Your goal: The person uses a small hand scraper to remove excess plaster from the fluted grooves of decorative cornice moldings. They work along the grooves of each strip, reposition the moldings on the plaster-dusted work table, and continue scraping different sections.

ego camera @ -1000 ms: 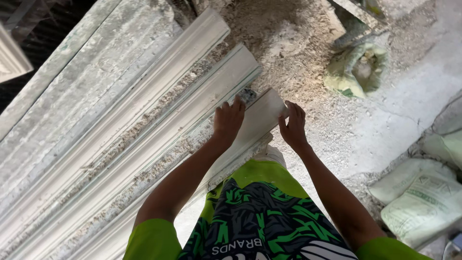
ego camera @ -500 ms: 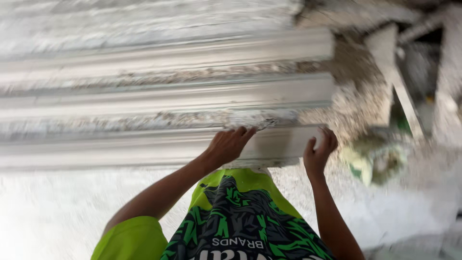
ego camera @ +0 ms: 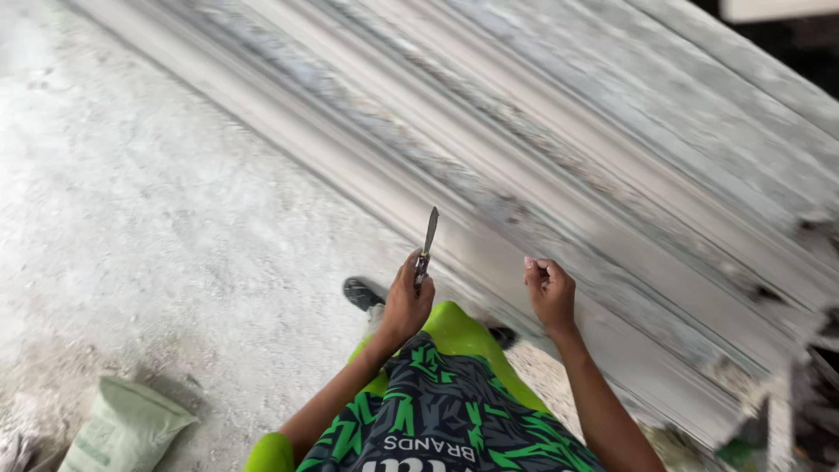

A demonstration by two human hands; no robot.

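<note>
My left hand grips a small knife by its handle, thin blade pointing up and away from me. My right hand hovers beside it with fingers curled loosely and nothing visible in it. Both hands hang just short of the nearest long white plaster moulding, touching none of it. Several such mouldings lie side by side, running diagonally from upper left to lower right, blurred by motion. My green and black patterned clothing fills the bottom middle.
A dusty grey concrete floor spreads to the left. A pale green sack lies at the bottom left. A dark sandal shows under my left hand. Broken moulding ends and debris sit at the lower right.
Both hands have lifted off the moulding's end. The left hand now holds a knife upright. The view has swung, so the mouldings run diagonally and the floor lies on the left.
</note>
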